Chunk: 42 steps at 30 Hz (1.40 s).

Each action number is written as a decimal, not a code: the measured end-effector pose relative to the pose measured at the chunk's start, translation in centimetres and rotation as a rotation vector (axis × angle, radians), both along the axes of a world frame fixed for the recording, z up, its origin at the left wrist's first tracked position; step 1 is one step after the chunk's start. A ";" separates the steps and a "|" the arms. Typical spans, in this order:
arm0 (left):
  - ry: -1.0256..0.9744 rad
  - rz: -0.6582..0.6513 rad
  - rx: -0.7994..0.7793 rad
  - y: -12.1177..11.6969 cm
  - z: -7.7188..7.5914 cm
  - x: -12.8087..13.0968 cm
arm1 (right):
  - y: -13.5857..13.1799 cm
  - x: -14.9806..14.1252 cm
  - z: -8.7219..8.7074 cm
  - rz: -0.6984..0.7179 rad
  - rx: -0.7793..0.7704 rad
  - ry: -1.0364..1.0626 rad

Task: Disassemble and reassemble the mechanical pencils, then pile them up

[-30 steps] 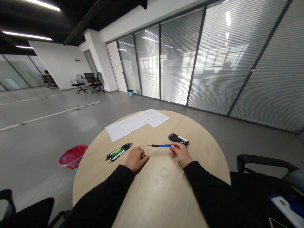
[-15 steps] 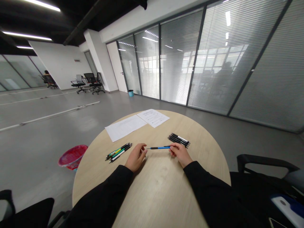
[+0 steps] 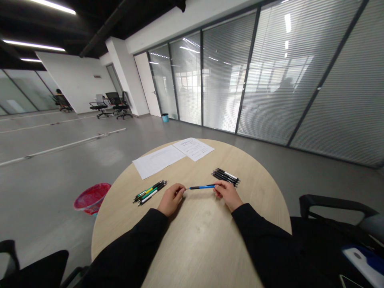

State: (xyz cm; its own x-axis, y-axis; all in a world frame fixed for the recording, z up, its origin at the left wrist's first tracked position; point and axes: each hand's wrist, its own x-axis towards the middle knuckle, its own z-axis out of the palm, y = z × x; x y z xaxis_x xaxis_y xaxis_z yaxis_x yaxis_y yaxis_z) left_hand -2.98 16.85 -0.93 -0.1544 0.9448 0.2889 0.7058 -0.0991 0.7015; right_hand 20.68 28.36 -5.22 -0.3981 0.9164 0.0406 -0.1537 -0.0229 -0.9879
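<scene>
Stretched level between my two hands is a slim blue pen (image 3: pixel 205 187) with a dark grip section and a thin, pale tip pointing left. My right hand (image 3: pixel 228 194) pinches its rear end between thumb and fingers. At the other end, my left hand (image 3: pixel 171 200) has thumb and forefinger closed on the thin tip; what exactly lies between the fingertips is too small to see. A group of green, yellow, black and white pens (image 3: pixel 149 193) lies left of my left hand. Just beyond my right hand is a row of mostly black pens (image 3: pixel 225 176).
Two printed sheets, a left one (image 3: pixel 159 161) and a right one (image 3: pixel 194 149), lie at the far side of the round wooden table (image 3: pixel 198 248). A red-lined basket (image 3: pixel 91 198) stands on the floor at left. A black chair (image 3: pixel 330 236) is at right.
My left thumb and forefinger have closed together on the pen's thin tip; before, they were apart around it. My right hand and the pen are almost unmoved.
</scene>
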 end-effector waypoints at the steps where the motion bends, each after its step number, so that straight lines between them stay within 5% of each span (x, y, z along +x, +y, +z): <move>1: -0.035 0.002 -0.003 0.0 -0.1 -0.1 | 0.0 0.0 0.0 -0.003 -0.002 0.001; 18: -0.853 0.030 -0.062 0.7 -1.3 -0.6 | 0.2 -0.1 -0.4 -0.052 -0.004 0.017; 42: -0.789 0.126 0.073 1.0 -1.7 -1.3 | 1.0 0.5 -0.5 -0.204 0.031 0.002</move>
State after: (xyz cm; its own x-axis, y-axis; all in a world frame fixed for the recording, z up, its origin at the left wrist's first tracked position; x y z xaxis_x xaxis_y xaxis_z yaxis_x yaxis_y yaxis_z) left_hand -4.27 17.81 -2.58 -0.4432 0.8896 0.1106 0.0136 -0.1167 0.9931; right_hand 21.20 29.40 -5.74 -0.2038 0.9765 0.0703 -0.1542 0.0389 -0.9873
